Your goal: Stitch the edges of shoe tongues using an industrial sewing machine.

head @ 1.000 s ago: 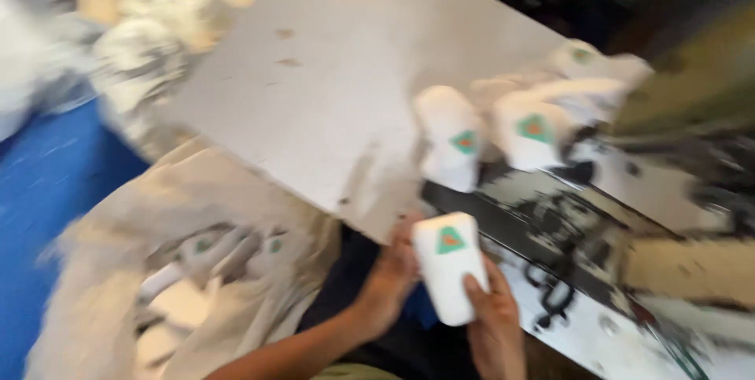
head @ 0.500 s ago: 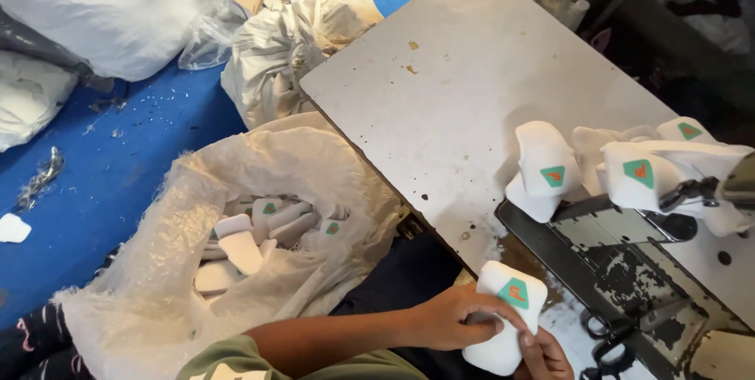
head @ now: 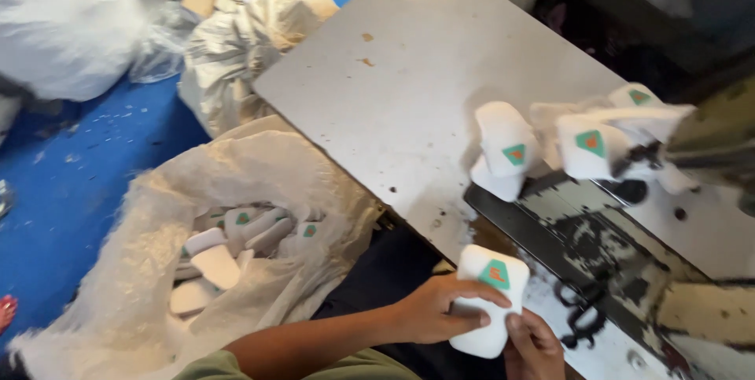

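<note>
Both my hands hold a white foam pad (head: pixel 486 299) with a green and orange patch on its face, just off the near edge of the grey worktable (head: pixel 409 89). My left hand (head: pixel 440 308) grips its left side with the fingers across the front. My right hand (head: pixel 533 345) pinches its lower right corner. More of the same white pads (head: pixel 550 148) lie strung together on the table by the machine bed.
A sack (head: pixel 157 285) on the floor to my left is open and holds several white pads (head: pixel 228 246). Behind it lie a crumpled sack (head: pixel 236 42) and a big white bag (head: pixel 63 18) on the blue floor (head: pixel 55 183). Black scissors (head: pixel 578 313) rest on the worn machine bed (head: pixel 621 246).
The view has swung left and steadied. The pad in my hands has stayed low by the table's edge, and my left fingers have shifted over its front.
</note>
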